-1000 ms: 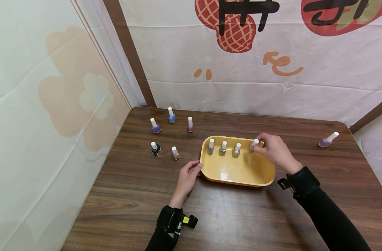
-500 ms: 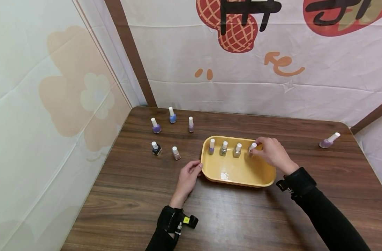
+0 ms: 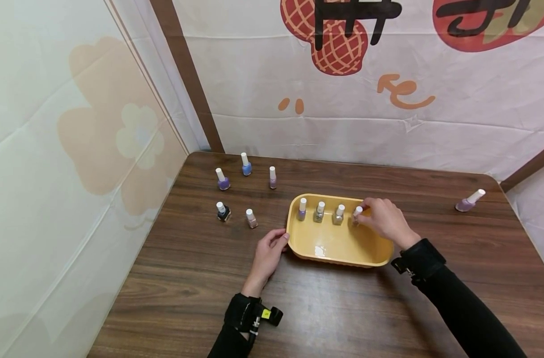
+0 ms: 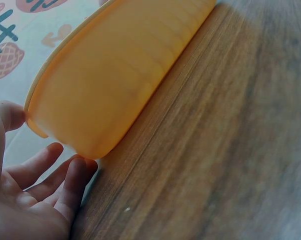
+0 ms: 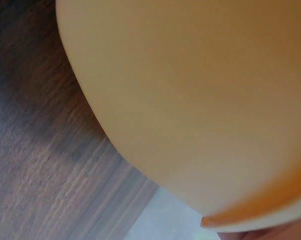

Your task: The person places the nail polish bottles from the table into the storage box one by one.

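- White-capped, the small bottle [image 3: 356,218] is sitting in our right hand [image 3: 386,222], which is pinching it between thumb and fingers within the right half of the yellow tray [image 3: 330,243]; whether its base is touching the tray floor, we are not able to tell.
- With our left hand [image 3: 266,254] we are gripping the tray's left end, one digit lying against the rim and others curling by the lower wall.
- Labels on the bottles are looking too small for us to read; a yellow tag [image 3: 266,313] on the left wrist strap [image 3: 241,311] is bearing a mark we are not making out.
- Our right forearm is slanting in from the lower right, in a black sleeve [image 3: 473,313], with the hand arching over the tray's rim and pointing left; our left forearm is rising from the bottom edge.
- Left of the held bottle, inside the tray, a greyish bottle [image 3: 338,219], a second greyish bottle [image 3: 319,217] and a purple bottle [image 3: 302,215] are standing in a row.
- Beyond, on the wooden table [image 3: 178,278], we are seeing a pale pink bottle [image 3: 252,222], a black bottle [image 3: 225,215], a violet bottle [image 3: 224,184], a blue bottle [image 3: 247,170] and a slim lilac bottle [image 3: 273,183]; a mauve bottle [image 3: 464,205] is resting well apart, far right.
- Behind, a printed cloth [image 3: 343,132] is showing black lettering [image 3: 365,10], which the upper edge is cutting off.
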Demonstrator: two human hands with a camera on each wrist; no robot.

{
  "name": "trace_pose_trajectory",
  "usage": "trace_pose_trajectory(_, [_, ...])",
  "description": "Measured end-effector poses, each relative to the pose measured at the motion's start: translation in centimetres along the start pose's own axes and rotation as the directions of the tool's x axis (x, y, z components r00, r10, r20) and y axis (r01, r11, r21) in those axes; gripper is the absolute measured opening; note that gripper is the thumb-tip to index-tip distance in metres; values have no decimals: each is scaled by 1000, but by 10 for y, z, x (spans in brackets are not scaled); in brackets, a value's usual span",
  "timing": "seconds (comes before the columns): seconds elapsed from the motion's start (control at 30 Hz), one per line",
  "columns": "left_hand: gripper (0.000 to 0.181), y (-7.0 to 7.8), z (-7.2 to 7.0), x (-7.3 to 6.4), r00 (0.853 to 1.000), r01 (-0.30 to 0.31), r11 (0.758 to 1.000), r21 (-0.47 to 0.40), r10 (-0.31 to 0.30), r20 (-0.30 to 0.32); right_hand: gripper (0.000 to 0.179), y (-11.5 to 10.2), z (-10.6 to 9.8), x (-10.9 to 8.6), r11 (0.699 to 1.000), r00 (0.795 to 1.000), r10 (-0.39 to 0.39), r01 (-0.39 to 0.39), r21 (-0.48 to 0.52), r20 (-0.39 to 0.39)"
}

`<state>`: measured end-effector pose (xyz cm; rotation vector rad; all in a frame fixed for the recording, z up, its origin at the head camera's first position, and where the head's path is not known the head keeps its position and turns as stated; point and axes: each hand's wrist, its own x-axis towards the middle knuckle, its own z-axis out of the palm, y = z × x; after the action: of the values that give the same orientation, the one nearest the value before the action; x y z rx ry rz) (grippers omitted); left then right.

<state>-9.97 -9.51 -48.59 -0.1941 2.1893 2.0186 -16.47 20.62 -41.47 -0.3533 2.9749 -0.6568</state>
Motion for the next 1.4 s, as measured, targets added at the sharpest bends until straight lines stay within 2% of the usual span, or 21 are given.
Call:
trace_pose_trajectory(0.23, [36, 0, 1, -1, 1000, -18, 1000, 8, 18, 8, 23, 0, 2, 0, 1000, 1000, 7, -7, -2, 20])
trace_pose_trajectory(0.53, [35, 0, 1, 0, 1000, -12, 1000, -12, 12, 10, 23, 2, 3, -1, 1000, 1000, -8, 7, -20, -6])
trace_pose_trajectory(0.63, [35, 5, 0, -1, 1000, -7, 1000, -16, 7, 15, 23, 2, 3, -1, 1000, 1000, -4, 4, -23, -7])
trace_pose_trajectory(0.87, [34, 31, 0, -15, 1000, -23, 1000, 10, 23, 16, 26, 2, 3, -1, 999, 1000, 6, -6, -31, 8])
trace_pose_trajectory(1.4, [34, 35, 0, -15, 1000, 10, 1000, 26, -10, 4, 27, 1, 2, 0, 999, 1000, 18, -17, -47, 20])
